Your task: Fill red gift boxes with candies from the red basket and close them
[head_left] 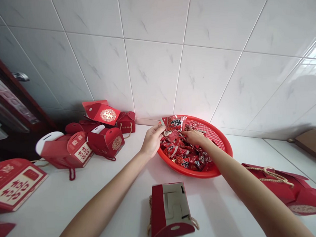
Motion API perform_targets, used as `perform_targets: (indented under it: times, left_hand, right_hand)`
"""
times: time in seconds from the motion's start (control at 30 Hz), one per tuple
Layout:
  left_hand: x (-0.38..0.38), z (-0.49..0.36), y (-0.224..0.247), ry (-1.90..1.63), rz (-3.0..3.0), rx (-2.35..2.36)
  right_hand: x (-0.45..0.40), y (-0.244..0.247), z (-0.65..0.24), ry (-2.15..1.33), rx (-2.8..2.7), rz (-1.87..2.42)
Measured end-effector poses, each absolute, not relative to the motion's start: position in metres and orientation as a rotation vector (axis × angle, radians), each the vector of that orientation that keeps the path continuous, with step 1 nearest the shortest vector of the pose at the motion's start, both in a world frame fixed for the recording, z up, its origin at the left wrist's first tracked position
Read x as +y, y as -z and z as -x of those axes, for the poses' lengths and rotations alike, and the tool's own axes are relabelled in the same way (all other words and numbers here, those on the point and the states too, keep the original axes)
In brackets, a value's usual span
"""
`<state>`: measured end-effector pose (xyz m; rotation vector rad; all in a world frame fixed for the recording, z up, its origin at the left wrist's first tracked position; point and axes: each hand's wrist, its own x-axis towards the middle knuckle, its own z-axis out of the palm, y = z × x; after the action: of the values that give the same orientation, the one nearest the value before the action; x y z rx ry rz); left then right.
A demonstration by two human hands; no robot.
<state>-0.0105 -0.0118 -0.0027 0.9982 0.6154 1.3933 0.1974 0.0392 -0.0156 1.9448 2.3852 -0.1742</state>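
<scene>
A red plastic basket (225, 148) holds many red-wrapped candies (184, 150). At its left rim my left hand (153, 139) pinches a red candy packet (174, 123) with dark lettering. My right hand (195, 137) reaches over the candies inside the basket, its fingertips among the wrappers; what they hold, if anything, is hidden. In front of the basket stands an open red box (158, 210) with a pale inside and rope handles, touched by neither hand.
Several red gift boxes (106, 142) stand at the left, some with rope handles. Another red box (287, 187) lies at the right, beyond my right forearm. A brown carton (311, 141) sits at the far right. Behind rises a tiled wall (154, 70).
</scene>
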Motion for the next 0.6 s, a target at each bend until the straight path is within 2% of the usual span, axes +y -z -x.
perform_targets:
  times: [0.2, 0.37, 0.6]
  left_hand:
    - [-0.013, 0.010, 0.002, -1.389, -1.001, 0.599]
    - [-0.013, 0.009, 0.002, -1.396, -1.011, 0.593]
    - [-0.012, 0.010, 0.001, -1.392, -0.974, 0.629]
  right_hand:
    - [0.035, 0.015, -0.195, 0.236, 2.357, -2.119]
    - [0.038, 0.008, -0.204, 0.385, 2.585, -2.362]
    - [0.030, -0.021, -0.222, 1.147, 2.992, -2.475]
